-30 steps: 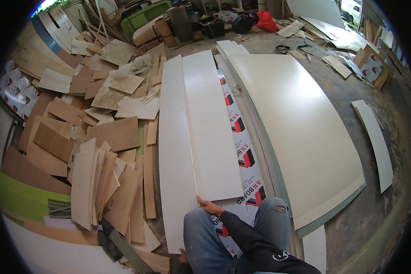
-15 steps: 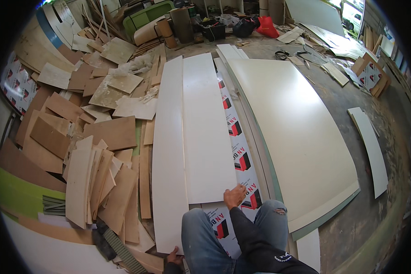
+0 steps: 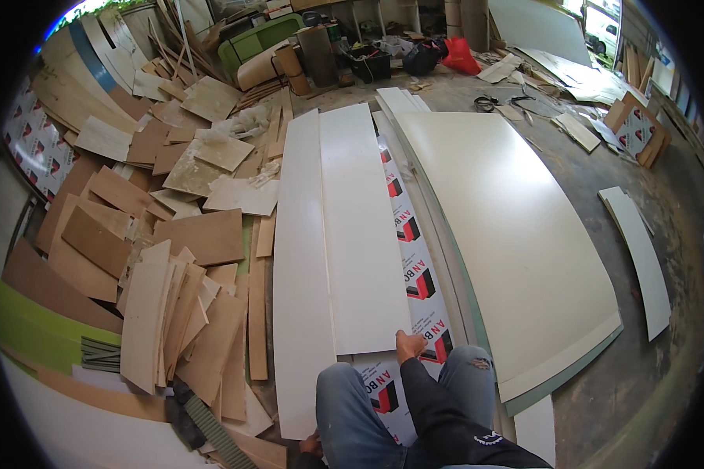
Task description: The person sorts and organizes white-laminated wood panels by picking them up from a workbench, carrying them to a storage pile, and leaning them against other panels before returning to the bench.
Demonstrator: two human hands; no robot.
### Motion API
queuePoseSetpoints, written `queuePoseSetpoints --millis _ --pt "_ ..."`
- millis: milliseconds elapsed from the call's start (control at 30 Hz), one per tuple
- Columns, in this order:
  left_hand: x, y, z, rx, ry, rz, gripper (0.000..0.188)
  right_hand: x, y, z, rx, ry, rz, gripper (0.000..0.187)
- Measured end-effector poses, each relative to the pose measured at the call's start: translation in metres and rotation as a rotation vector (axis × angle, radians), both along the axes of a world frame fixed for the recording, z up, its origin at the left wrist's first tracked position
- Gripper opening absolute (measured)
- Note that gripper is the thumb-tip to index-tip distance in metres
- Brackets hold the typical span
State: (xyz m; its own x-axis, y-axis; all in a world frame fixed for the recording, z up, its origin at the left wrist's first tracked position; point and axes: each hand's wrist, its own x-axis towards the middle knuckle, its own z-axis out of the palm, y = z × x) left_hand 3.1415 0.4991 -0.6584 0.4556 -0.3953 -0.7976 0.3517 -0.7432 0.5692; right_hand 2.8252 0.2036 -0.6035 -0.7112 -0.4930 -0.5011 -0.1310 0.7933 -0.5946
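Note:
Two long white boards lie side by side in front of me, the left white board (image 3: 301,258) reaching nearer to me than the right white board (image 3: 364,258). Under them shows a sheet with red and black printing (image 3: 422,316). My right hand (image 3: 410,345) is closed on the near right corner of the right board. Low beside my left knee, my left hand (image 3: 311,445) grips the near end of the left board; my leg hides part of its fingers.
A large cream panel (image 3: 508,234) lies on green-edged sheets at my right. Offcuts (image 3: 199,234) heap up along the left. Farther right, a narrow white strip (image 3: 637,262) lies on the floor. Bags and a black crate (image 3: 369,64) stand at the back.
My right hand has drawn back toward me along the board's corner, its fingers now more curled. My left hand has slipped farther behind my leg. The whole view has shifted slightly.

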Motion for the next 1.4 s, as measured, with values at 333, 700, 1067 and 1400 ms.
queuePoseSetpoints --millis 333,700,1067,1400 --pt "0.024 0.004 0.016 -0.072 0.449 0.386 0.04 0.035 0.005 0.003 -0.008 -0.219 -0.506 0.062" --pt "0.067 0.003 0.029 -0.079 0.165 0.304 0.037 -0.016 -0.005 -0.024 -0.448 -0.874 -1.029 0.051" --pt "0.098 0.012 0.031 -0.016 0.14 0.236 0.036 -0.101 -0.035 -0.056 -0.743 -0.842 -0.893 0.033" --pt "0.006 0.008 -0.009 -0.037 0.328 0.239 0.034 -0.145 -0.035 0.119 -1.209 -0.615 -0.782 0.019"
